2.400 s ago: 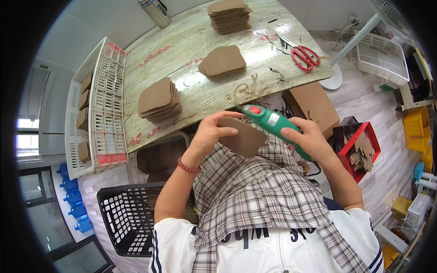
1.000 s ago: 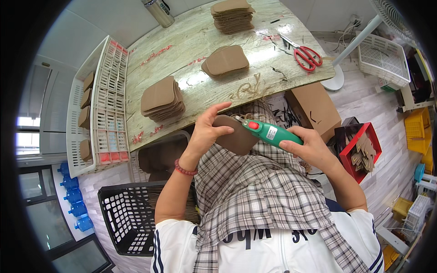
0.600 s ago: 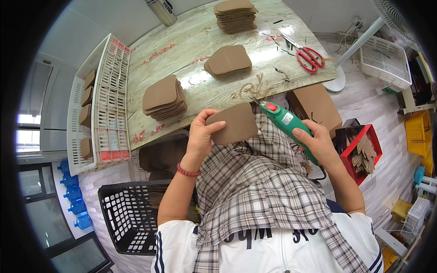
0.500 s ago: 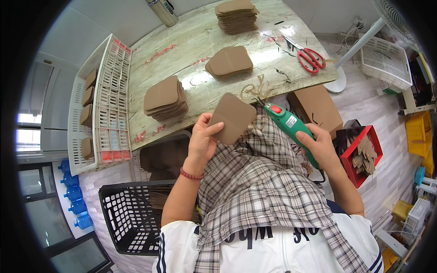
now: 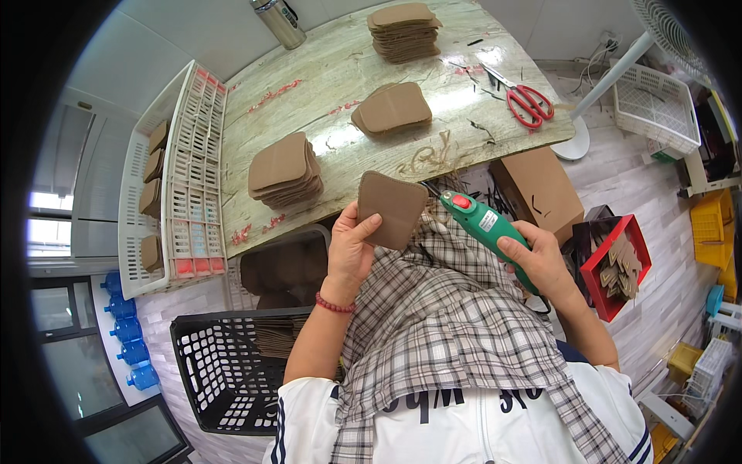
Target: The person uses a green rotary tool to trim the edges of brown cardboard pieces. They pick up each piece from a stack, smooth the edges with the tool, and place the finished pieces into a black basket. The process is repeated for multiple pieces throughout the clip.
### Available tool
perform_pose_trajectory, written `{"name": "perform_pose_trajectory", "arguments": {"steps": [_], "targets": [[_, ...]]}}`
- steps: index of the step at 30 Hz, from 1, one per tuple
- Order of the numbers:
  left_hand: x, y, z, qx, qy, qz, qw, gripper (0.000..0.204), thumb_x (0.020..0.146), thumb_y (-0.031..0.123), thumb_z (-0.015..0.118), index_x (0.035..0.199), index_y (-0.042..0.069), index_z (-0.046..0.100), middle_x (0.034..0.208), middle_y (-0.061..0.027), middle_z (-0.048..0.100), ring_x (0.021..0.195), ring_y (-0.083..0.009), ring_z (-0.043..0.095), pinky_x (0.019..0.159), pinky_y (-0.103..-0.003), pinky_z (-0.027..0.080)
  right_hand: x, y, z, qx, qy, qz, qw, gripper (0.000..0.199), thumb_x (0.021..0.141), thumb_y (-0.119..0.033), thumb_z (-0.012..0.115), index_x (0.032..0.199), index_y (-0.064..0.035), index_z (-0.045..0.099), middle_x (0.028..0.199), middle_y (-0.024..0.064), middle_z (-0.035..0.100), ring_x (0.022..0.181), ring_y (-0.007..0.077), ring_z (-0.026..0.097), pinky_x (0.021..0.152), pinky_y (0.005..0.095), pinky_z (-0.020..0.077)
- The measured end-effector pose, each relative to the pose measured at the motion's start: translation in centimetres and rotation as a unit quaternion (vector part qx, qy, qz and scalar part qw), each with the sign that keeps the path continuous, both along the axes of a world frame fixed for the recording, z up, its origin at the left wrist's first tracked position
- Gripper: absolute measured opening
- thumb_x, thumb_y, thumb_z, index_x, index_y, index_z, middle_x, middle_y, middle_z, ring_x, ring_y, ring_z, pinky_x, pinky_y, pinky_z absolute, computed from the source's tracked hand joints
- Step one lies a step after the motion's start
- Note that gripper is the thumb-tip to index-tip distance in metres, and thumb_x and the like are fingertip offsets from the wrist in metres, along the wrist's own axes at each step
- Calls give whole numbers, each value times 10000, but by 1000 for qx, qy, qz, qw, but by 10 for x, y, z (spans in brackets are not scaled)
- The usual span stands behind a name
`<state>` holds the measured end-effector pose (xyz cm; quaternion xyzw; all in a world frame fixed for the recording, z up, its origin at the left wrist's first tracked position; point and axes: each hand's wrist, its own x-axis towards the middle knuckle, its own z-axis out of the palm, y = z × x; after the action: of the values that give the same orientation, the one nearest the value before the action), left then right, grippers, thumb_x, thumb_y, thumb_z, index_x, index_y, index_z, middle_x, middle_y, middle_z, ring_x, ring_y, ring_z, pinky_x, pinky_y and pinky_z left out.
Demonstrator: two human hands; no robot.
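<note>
My left hand (image 5: 352, 249) pinches a flat brown piece with rounded corners (image 5: 393, 209) between thumb and fingers. It is held above my lap, just off the table's near edge. Stitch-like marks run along its border. My right hand (image 5: 541, 261) is wrapped round a green electric hand tool (image 5: 491, 226) with a red button and a slim metal tip. That tip points at the piece's upper right corner; whether they touch I cannot tell. On the table lie similar brown pieces in a near-left stack (image 5: 282, 172), a middle stack (image 5: 394, 108) and a far stack (image 5: 403, 35).
Red-handled scissors (image 5: 529, 104) and thread scraps (image 5: 429, 157) lie on the worn table (image 5: 263, 116). A metal flask (image 5: 280, 23) stands at the back. White crates (image 5: 189, 170) flank the left, above a black crate (image 5: 220, 371). Cardboard box (image 5: 537, 193), red box (image 5: 618, 267) and fan (image 5: 610, 77) are right.
The brown piece has turned more upright and shifted slightly left. The tool's tip has come a little left and down, closer to the piece's corner.
</note>
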<state>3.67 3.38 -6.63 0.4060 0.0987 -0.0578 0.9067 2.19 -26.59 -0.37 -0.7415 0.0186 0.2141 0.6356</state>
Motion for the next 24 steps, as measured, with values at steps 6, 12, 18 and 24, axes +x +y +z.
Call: {"name": "perform_pose_trajectory", "arguments": {"steps": [6, 12, 18, 24], "targets": [[1, 9, -5, 61, -13, -24, 998, 278, 863, -41, 613, 1134, 16, 607, 1081, -70, 669, 992, -165, 633, 888, -312, 517, 0, -1, 1, 16, 5, 13, 1000, 349, 878, -299, 676, 1005, 25, 641, 743, 19, 594, 604, 63, 531, 546, 216, 442], [11, 50, 34, 257, -69, -18, 964, 222, 849, -38, 615, 1062, 21, 629, 1006, -31, 671, 874, -87, 617, 805, -250, 505, 1, 1, -4, -12, -10, -2, 1000, 336, 878, -268, 674, 1022, 33, 637, 759, 24, 602, 603, 70, 542, 545, 227, 462], [73, 165, 122, 472, -86, -59, 876, 131, 897, 99, 603, 997, 21, 636, 871, 24, 639, 837, -43, 573, 754, -205, 457, 0, -1, -3, 2, -6, -20, 1000, 328, 879, -257, 673, 1030, 32, 637, 761, 24, 599, 596, 66, 537, 538, 221, 466], [121, 195, 88, 889, -235, 37, 391, 291, 755, 126, 708, 1027, 61, 628, 997, -69, 611, 964, -223, 563, 844, -350, 431, 1, -2, -7, -15, -13, -15, 1000, 342, 881, -286, 671, 1019, 25, 641, 743, 20, 593, 594, 62, 528, 538, 216, 454]]}}
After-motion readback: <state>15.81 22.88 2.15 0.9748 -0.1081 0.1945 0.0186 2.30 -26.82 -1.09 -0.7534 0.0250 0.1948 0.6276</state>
